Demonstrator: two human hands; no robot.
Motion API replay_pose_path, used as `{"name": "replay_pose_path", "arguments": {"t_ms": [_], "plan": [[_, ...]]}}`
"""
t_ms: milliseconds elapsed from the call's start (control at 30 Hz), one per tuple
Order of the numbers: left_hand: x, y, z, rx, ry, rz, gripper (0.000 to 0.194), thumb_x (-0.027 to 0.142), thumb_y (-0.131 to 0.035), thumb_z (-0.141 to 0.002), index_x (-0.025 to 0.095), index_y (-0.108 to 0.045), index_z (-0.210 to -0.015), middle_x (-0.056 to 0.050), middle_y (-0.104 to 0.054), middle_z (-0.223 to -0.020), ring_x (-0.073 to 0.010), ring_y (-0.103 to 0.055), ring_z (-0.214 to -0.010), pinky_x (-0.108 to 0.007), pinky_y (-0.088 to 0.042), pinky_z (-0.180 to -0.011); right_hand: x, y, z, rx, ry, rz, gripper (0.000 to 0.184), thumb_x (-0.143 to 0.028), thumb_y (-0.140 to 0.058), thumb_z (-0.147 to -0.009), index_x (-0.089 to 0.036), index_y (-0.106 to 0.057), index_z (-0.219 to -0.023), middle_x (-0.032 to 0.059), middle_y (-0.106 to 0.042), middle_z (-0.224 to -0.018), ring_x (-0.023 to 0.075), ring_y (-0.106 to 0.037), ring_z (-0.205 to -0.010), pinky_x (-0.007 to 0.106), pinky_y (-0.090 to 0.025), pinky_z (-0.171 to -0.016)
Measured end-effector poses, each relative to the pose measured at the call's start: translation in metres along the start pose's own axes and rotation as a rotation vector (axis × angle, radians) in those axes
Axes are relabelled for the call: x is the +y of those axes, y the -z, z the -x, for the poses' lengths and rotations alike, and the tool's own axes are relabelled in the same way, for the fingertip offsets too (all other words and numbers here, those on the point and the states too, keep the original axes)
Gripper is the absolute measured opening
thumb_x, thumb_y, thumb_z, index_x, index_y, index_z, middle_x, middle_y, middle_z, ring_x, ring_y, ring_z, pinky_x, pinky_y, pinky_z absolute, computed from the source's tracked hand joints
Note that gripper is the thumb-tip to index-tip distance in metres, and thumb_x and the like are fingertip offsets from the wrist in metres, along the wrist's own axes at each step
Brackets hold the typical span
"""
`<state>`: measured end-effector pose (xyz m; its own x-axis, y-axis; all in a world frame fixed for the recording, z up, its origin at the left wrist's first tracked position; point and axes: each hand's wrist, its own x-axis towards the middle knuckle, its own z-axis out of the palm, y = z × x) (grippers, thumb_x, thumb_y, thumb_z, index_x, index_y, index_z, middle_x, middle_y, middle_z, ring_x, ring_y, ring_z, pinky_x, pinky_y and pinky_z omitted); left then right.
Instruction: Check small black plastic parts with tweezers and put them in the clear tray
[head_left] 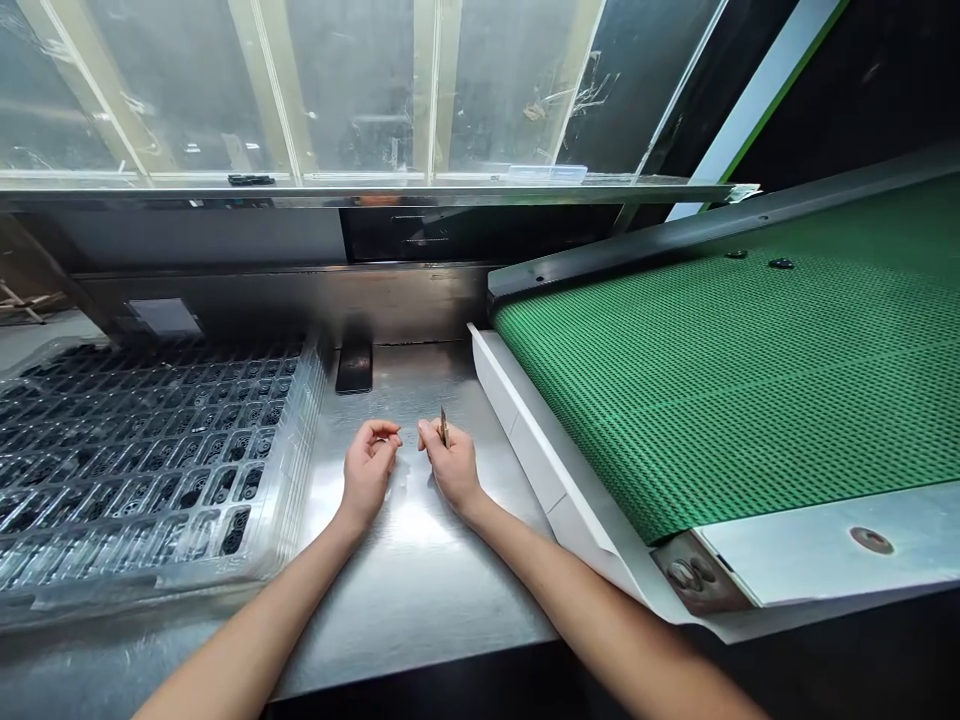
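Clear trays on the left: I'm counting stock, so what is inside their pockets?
Small dark round parts sit in most pockets of the top clear tray; the trays stacked beneath are covered, so their contents cannot be seen.

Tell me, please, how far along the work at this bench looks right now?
Looks done: many pockets of the clear tray hold small dark parts. In hand: the right hand pinches thin tweezers; the left hand is curled with fingertips together, and anything in it is too small to see. Left: two dark parts lie far up the green belt.
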<state>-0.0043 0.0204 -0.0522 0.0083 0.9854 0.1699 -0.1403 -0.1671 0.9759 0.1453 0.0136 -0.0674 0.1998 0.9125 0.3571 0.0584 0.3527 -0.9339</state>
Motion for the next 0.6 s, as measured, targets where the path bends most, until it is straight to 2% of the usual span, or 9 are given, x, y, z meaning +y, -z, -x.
{"name": "replay_pose_path", "arguments": {"t_ms": [167, 367, 600], "plan": [[0.001, 0.000, 0.000, -0.020, -0.005, -0.009, 0.030, 0.035, -0.079, -0.084, 0.018, -0.068, -0.106, -0.001, -0.067, -0.088, -0.0074, -0.045, -0.055, -0.021, -0.035, -0.051, 0.000, 0.000, 0.000, -0.004, -0.008, -0.024, 0.052, -0.060, -0.062, -0.105, -0.022, -0.060, -0.070, -0.0011, -0.056, -0.066, 0.0169, -0.052, -0.068, 0.030, -0.038, -0.069], [-0.003, 0.005, -0.002, -0.014, 0.015, -0.036, 0.040, 0.044, -0.084, -0.083, 0.017, -0.070, -0.108, 0.001, -0.065, -0.080, -0.0089, -0.044, -0.053, -0.023, -0.032, -0.050, 0.001, -0.004, -0.003, 0.042, -0.003, -0.034, 0.052, -0.060, -0.059, -0.104, -0.021, -0.060, -0.068, 0.0002, -0.059, -0.069, 0.0170, -0.053, -0.070, 0.030, -0.040, -0.071], [-0.012, 0.013, -0.005, -0.071, 0.043, -0.082, 0.049, 0.050, -0.088, -0.084, 0.017, -0.072, -0.116, 0.000, -0.066, -0.082, -0.0119, -0.048, -0.061, -0.024, -0.037, -0.055, 0.008, -0.004, -0.005, 0.078, -0.079, -0.035, 0.049, -0.060, -0.060, -0.102, -0.021, -0.067, -0.073, -0.0027, -0.050, -0.062, 0.0160, -0.048, -0.064, 0.029, -0.038, -0.063]]}}
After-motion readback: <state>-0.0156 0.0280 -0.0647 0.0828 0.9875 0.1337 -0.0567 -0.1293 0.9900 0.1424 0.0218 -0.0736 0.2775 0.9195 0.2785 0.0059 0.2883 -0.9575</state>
